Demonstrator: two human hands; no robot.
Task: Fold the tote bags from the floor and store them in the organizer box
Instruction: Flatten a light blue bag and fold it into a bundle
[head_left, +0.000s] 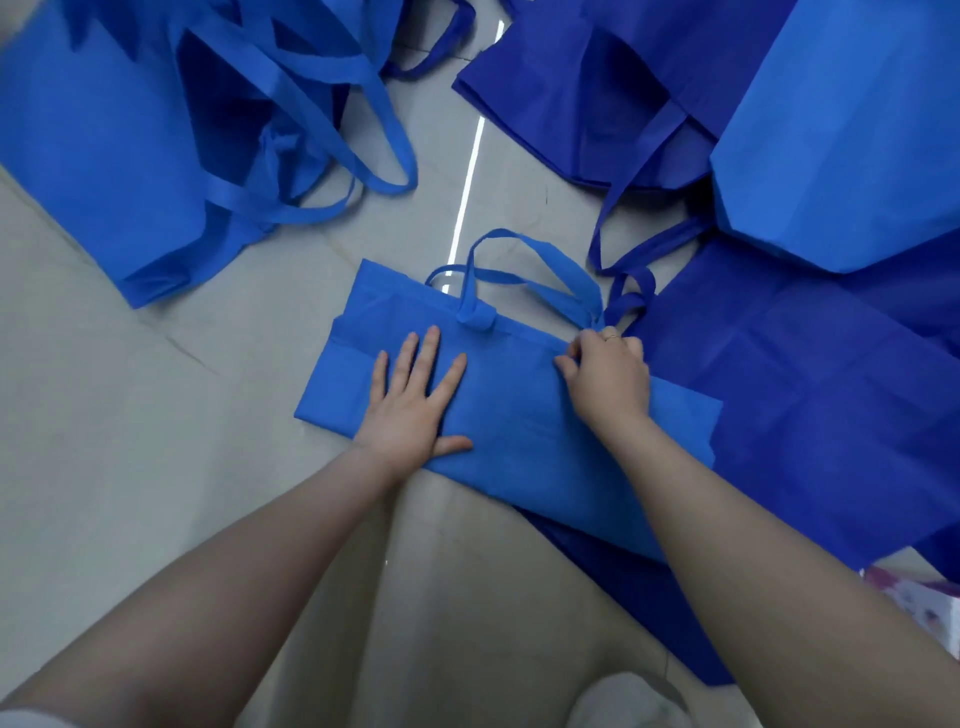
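A light blue tote bag (519, 410) lies flat on the floor in front of me, folded lengthwise into a narrow band. My left hand (415, 400) presses flat on its left half with fingers spread. My right hand (608, 374) pinches the bag's top edge where the handles (524, 260) meet the fabric. The handles loop away from me over the floor. No organizer box can be made out.
Several more tote bags surround the folded one: light blue ones at the far left (119, 156) and far right (841, 130), dark blue ones at the back (597, 88) and right (810, 395). Grey floor tiles (130, 441) show between them. A patterned pink-white object (919, 608) sits at the right edge.
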